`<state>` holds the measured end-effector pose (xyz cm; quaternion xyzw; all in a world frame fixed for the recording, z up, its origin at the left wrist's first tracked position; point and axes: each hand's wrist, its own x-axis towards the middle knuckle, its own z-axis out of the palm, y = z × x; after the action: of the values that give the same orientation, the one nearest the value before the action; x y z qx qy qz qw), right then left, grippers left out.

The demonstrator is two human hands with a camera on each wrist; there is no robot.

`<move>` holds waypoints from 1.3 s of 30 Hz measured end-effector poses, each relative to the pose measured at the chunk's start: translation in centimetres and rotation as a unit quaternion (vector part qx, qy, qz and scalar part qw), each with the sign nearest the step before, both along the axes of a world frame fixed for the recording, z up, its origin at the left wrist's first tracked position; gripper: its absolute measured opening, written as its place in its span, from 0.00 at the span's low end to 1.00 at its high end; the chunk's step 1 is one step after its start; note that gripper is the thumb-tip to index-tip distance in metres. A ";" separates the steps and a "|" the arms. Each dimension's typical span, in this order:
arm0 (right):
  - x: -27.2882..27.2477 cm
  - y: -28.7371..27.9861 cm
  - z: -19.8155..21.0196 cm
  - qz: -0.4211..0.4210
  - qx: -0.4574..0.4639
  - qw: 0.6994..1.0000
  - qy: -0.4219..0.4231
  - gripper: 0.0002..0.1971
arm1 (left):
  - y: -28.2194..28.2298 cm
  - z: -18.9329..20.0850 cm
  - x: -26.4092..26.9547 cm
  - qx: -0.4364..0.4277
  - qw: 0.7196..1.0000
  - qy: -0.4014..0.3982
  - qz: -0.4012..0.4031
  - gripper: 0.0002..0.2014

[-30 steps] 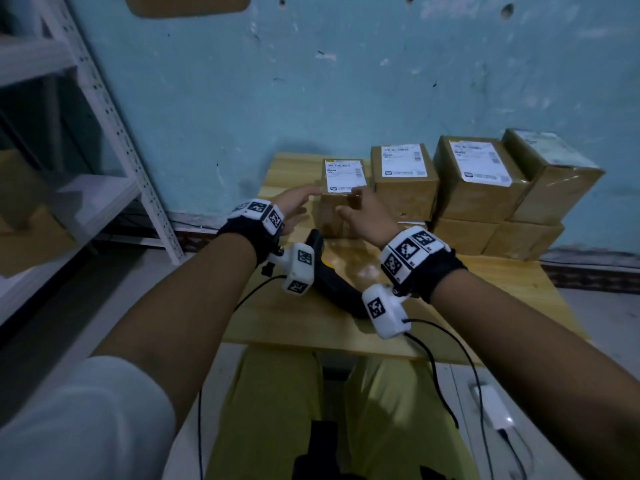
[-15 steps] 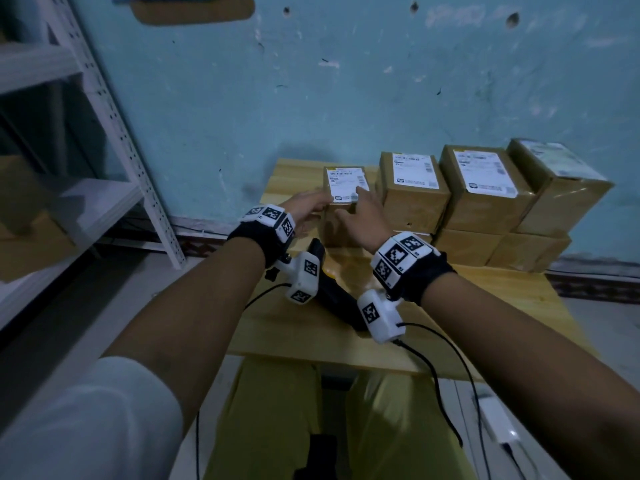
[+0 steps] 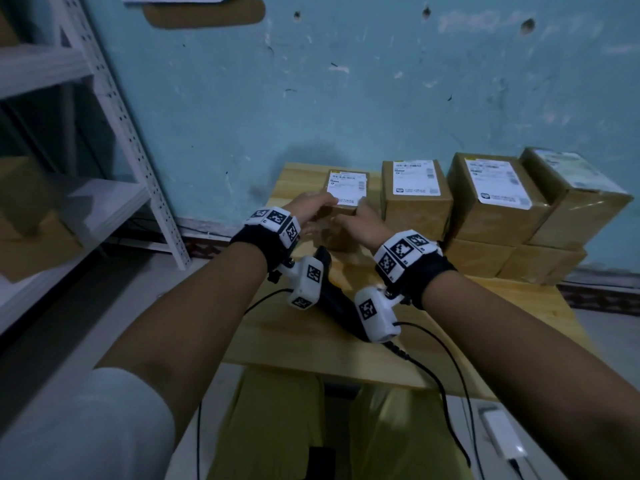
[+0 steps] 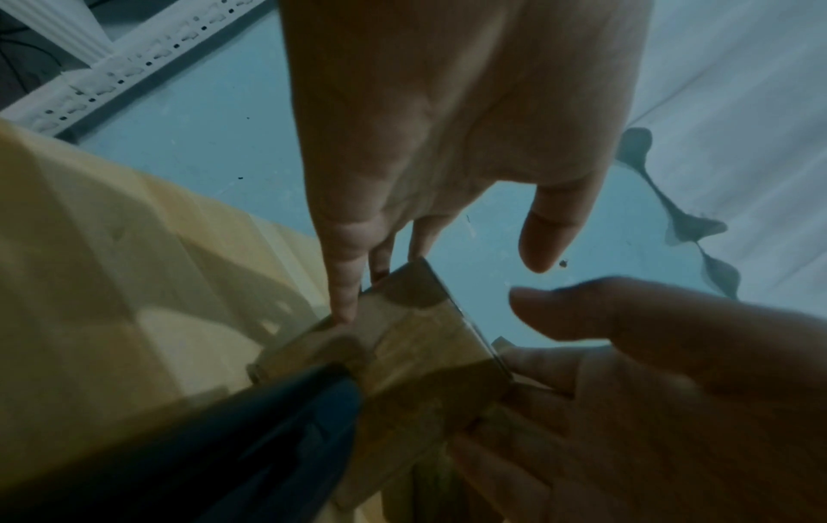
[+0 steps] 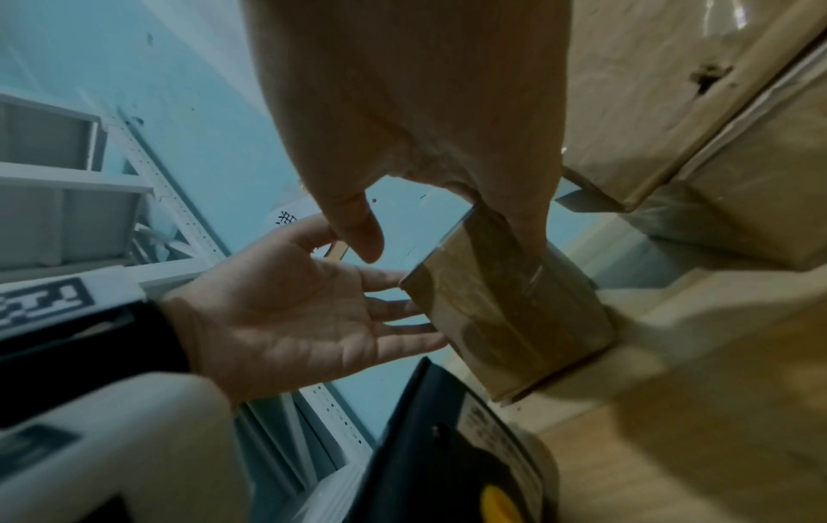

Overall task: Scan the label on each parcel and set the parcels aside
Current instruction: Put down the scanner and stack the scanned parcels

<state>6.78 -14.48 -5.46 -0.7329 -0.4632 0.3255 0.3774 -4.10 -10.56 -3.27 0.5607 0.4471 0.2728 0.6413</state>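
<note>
A small brown parcel (image 3: pixel 347 188) with a white label on top stands at the back left of the wooden table (image 3: pixel 491 327). My left hand (image 3: pixel 318 204) lays straight fingers against its left side, thumb apart. My right hand (image 3: pixel 358 216) touches its right side with straight fingers, thumb free. The right wrist view shows the parcel (image 5: pixel 505 311) between the left palm (image 5: pixel 286 311) and the right hand (image 5: pixel 425 106). A black handheld scanner (image 3: pixel 332 296) lies on the table under my wrists, held by neither hand. In the left wrist view the scanner (image 4: pixel 224 442) points at the parcel (image 4: pixel 425 354).
Larger labelled parcels (image 3: pixel 415 199) (image 3: pixel 498 202) (image 3: pixel 575 199) stand in a row right of the small one, some stacked on lower boxes. A white metal shelf (image 3: pixel 114 109) stands at the left. The scanner's cable (image 3: pixel 433 372) trails off the front edge. A white adapter (image 3: pixel 502 434) lies on the floor.
Both hands have reached forward and come to the small parcel's sides. The parcel and the scanner have stayed where they were.
</note>
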 end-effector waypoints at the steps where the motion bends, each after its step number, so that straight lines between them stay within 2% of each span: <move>1: 0.2 1.0 -0.7 0.006 0.006 1.000 0.006 0.53 | 0.1 0.2 -0.1 0.004 1.000 -0.010 0.004 0.13; 3: 0.4 2.9 -1.8 0.011 0.019 1.000 0.017 0.61 | 0.5 0.6 -0.4 0.005 1.000 -0.028 0.007 0.08; 6: -0.7 3.9 -1.4 0.003 0.048 0.998 0.040 0.57 | 1.3 0.8 -0.8 0.006 0.999 -0.048 0.008 0.08; 11: -1.3 8.0 -4.0 0.051 0.029 0.996 0.061 0.61 | 3.2 -0.1 -1.6 0.025 0.999 -0.035 0.020 0.20; 13: -2.2 8.3 -2.7 0.075 0.018 0.996 0.034 0.58 | 4.0 -0.2 -1.9 0.037 0.999 -0.031 0.025 0.21; 15: -3.4 7.8 -0.2 0.078 -0.006 0.997 0.003 0.52 | 5.1 -0.1 -2.4 0.049 0.998 -0.004 0.040 0.21; 17: -3.6 8.8 0.5 0.095 -0.033 0.995 -0.023 0.42 | 6.8 -0.1 -3.0 0.081 0.994 0.067 0.042 0.21; 20: -3.2 11.2 0.3 0.108 -0.045 0.992 -0.039 0.50 | 9.0 -0.1 -3.5 0.138 0.975 0.171 0.037 0.22; 23: -2.7 12.9 0.2 0.113 -0.046 0.992 -0.028 0.43 | 10.7 -0.3 -3.1 0.163 0.965 0.202 0.027 0.25; 26: -2.4 14.0 0.9 0.113 -0.065 0.991 -0.028 0.42 | 12.0 -0.6 -2.6 0.161 0.965 0.203 0.027 0.25; 29: -1.9 15.1 1.6 0.125 -0.084 0.987 -0.064 0.40 | 13.7 -0.6 -2.3 0.169 0.961 0.218 0.033 0.22; 33: -1.5 16.9 1.8 0.150 -0.089 0.975 -0.139 0.39 | 16.0 -0.4 -2.0 0.202 0.931 0.303 0.008 0.25; 39: -1.6 19.9 1.3 0.125 -0.089 0.978 -0.139 0.39 | 19.7 -0.3 -1.5 0.232 0.891 0.389 -0.025 0.27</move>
<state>5.22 5.41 -4.16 -0.7383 -0.5678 0.3050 0.1987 -5.63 9.09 -3.55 0.7657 0.5705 0.1127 0.2748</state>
